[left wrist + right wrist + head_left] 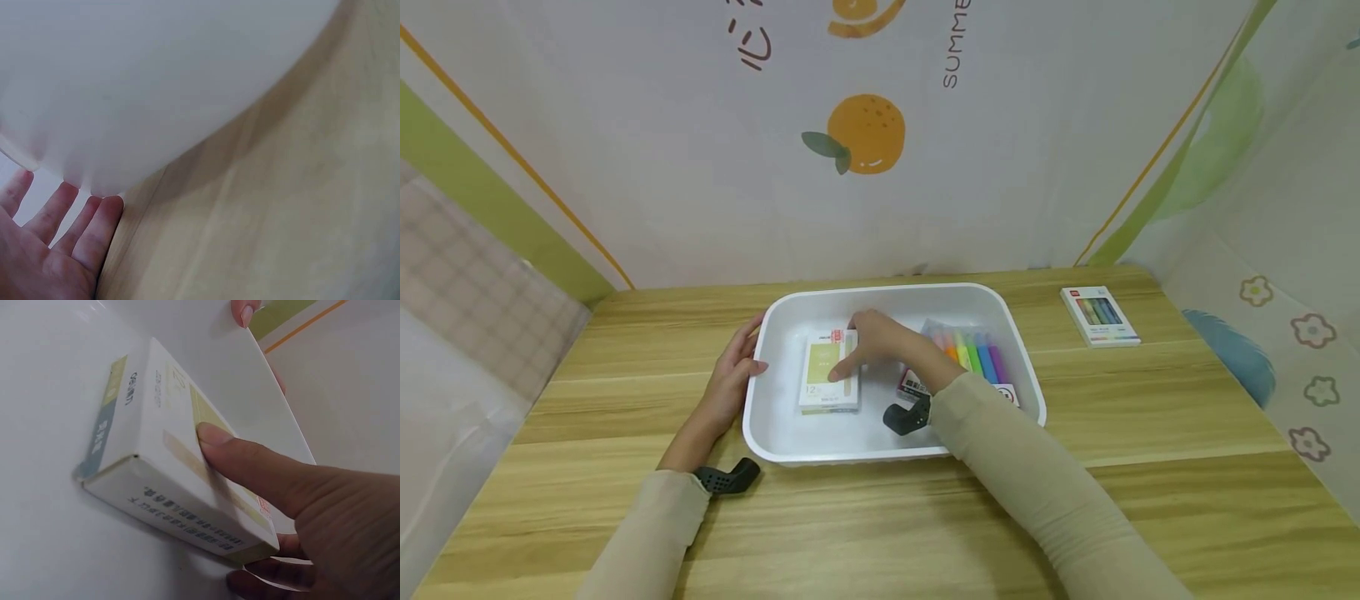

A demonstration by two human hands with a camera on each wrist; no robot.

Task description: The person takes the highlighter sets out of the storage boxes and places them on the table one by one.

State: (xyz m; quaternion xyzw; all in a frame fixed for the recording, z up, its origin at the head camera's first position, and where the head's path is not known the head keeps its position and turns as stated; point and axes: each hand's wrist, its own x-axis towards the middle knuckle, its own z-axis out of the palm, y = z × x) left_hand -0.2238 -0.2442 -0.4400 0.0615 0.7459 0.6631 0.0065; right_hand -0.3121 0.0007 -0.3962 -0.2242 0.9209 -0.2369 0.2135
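A white plastic tray [790, 437] stands on the table. At its left end, my left hand [730, 379] has the thumb over the rim and the fingers along the outside of the wall. Those fingers [100, 225] touch the wall's outer face in the left wrist view. My right hand [880, 340] reaches into the tray and grips a white and yellow-green carton [820, 367] marked 12. The thumb [234, 453] lies on the carton's broad printed face, other fingers at its far end. One end of the carton stays close over the tray floor.
Right of the carton, a clear pack of coloured markers [973, 354] lies in the tray, partly hidden by the right forearm. A black-and-white printed label [913, 385] shows beside it. Another flat white box [1101, 317] with a colour window lies on the wooden table [865, 533], to the right.
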